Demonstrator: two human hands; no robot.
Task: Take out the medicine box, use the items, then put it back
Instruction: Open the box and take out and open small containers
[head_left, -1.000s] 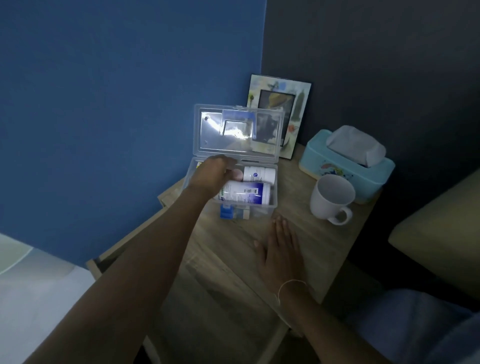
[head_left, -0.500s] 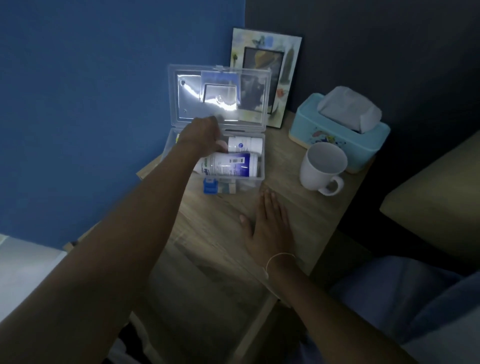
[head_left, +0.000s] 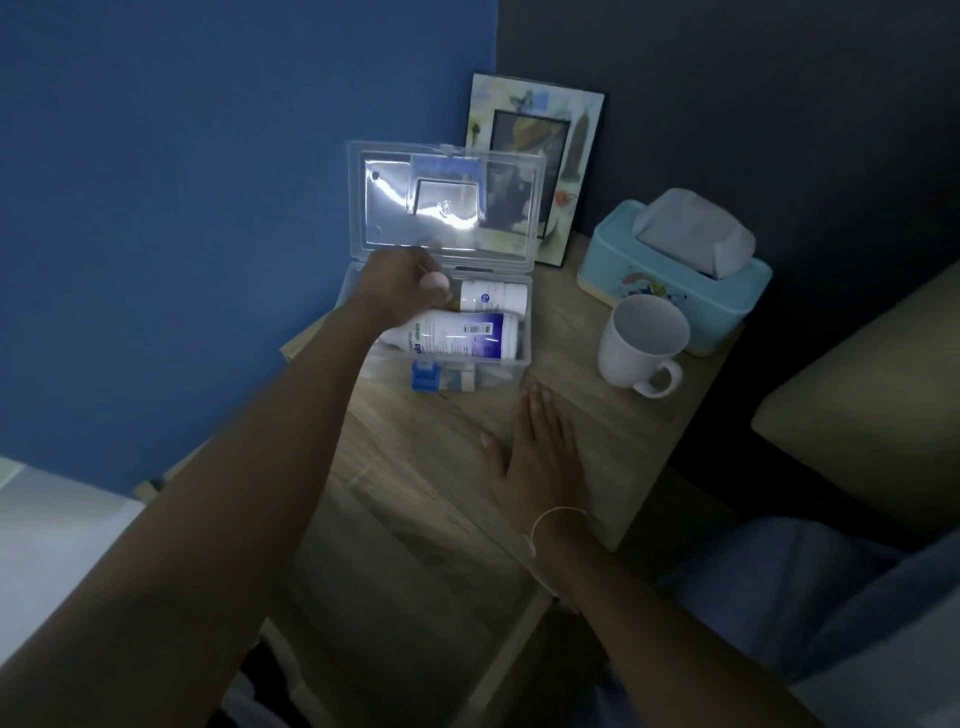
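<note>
The clear plastic medicine box (head_left: 511, 358) already stands lid-up just beyond the flat, relaxed right hand (head_left: 537, 457), the left hand (head_left: 402, 291) inside it, grasp indiscernible, so using and returning remain.

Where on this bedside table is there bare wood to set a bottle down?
The widest bare patch is the table front, between the medicine box and the near edge, left of the flat right hand. A narrower strip lies between box and mug. The back is crowded: picture frame, tissue box and mug sit close together.
</note>
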